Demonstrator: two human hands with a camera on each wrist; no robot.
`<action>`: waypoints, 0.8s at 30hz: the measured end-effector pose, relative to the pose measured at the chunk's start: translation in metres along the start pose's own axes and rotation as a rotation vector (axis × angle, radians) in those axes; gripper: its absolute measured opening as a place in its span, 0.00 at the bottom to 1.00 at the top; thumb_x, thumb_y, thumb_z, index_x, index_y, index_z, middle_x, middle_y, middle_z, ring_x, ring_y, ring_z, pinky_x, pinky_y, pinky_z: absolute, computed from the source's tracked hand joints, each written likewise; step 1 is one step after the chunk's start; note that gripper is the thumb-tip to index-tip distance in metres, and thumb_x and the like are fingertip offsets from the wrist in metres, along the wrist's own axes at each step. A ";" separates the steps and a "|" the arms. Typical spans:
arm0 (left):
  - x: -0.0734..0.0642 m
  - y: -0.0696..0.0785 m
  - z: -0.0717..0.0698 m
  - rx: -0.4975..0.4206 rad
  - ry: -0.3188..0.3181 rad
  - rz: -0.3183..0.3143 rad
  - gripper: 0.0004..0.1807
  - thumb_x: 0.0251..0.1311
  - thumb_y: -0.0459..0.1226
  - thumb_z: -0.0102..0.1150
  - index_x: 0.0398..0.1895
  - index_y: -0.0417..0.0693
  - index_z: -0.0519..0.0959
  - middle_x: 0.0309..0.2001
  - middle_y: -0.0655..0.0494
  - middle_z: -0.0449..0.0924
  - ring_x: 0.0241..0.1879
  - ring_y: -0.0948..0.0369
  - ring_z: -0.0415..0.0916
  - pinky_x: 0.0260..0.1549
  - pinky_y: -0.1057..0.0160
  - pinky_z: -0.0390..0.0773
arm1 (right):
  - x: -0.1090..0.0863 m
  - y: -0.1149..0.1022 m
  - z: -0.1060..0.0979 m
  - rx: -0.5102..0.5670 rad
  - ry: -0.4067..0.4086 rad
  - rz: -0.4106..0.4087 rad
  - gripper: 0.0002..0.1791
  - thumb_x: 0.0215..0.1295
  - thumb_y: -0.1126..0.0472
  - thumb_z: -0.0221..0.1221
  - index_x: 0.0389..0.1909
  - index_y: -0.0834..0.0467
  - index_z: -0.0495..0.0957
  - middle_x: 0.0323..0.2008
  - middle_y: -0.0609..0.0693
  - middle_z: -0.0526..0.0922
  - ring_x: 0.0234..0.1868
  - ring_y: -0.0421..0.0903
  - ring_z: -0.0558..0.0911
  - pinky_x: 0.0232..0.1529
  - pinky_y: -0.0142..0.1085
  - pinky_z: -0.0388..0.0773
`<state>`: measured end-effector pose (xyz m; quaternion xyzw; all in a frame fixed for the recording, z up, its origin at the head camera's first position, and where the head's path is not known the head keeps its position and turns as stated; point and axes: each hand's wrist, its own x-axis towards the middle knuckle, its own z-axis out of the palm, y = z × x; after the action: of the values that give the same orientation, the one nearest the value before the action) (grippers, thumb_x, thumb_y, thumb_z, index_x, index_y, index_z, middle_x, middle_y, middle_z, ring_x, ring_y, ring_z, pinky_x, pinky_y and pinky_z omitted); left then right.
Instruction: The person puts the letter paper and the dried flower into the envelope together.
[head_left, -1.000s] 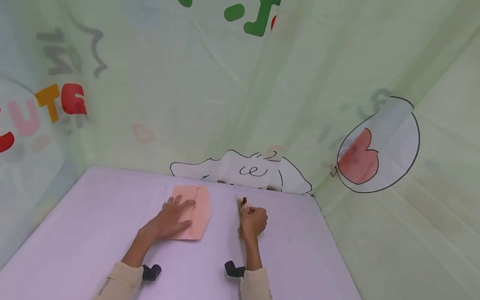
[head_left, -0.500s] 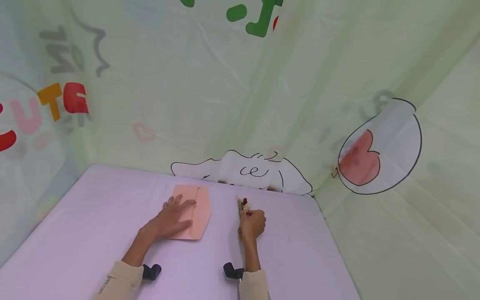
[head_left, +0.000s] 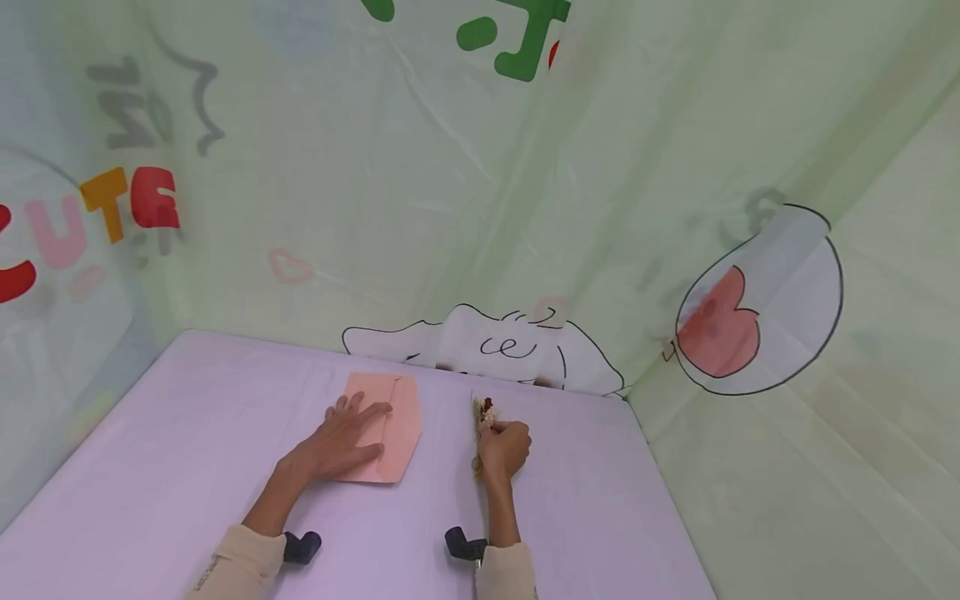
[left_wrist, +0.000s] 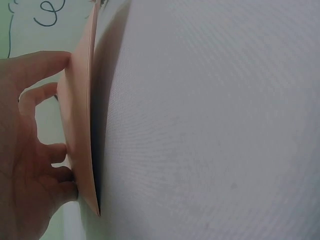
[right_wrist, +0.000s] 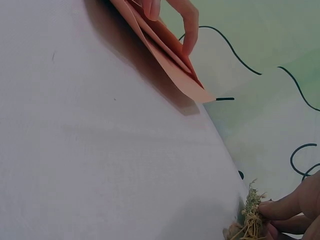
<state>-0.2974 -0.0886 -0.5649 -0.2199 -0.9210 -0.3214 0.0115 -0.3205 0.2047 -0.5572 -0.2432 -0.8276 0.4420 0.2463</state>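
A pink paper envelope (head_left: 402, 433) lies on the table with its flap side toward the right. My left hand (head_left: 337, 437) rests on it, fingers spread; in the left wrist view the fingertips touch its upper face. Seen from the right wrist, the mouth of the envelope (right_wrist: 172, 75) gapes a little. To the right of it, my right hand (head_left: 506, 448) pinches a small bunch of dried flowers (head_left: 487, 411) between thumb and fingers. A dark red bloom and pale blossoms show at its far end, and its stems (right_wrist: 252, 225) appear tied. The palm hides part of the bunch.
A pale lilac cloth covers the table (head_left: 600, 500). Behind it hangs a light green printed curtain (head_left: 405, 183), which also closes off both sides. Black camera mounts (head_left: 303, 547) sit at both wrists.
My right hand has shifted slightly left and toward me with the dried flowers. The left hand and the envelope have stayed in place.
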 end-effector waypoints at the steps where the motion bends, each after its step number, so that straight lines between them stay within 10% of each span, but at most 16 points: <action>1: 0.000 -0.001 0.001 -0.001 -0.003 -0.001 0.35 0.73 0.48 0.62 0.81 0.55 0.69 0.82 0.21 0.55 0.81 0.19 0.50 0.73 0.15 0.51 | -0.001 -0.001 0.001 0.003 0.004 -0.002 0.07 0.59 0.71 0.73 0.37 0.71 0.92 0.29 0.65 0.91 0.31 0.61 0.90 0.41 0.60 0.86; 24: -0.001 0.001 -0.003 -0.001 0.015 -0.005 0.33 0.72 0.46 0.64 0.79 0.54 0.71 0.81 0.22 0.58 0.80 0.19 0.53 0.73 0.15 0.53 | -0.009 -0.026 0.014 0.067 -0.005 -0.072 0.07 0.53 0.70 0.77 0.33 0.70 0.92 0.25 0.63 0.90 0.28 0.58 0.89 0.38 0.55 0.86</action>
<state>-0.2966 -0.0896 -0.5622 -0.2150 -0.9213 -0.3234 0.0176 -0.3271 0.1780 -0.5434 -0.2038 -0.8211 0.4609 0.2681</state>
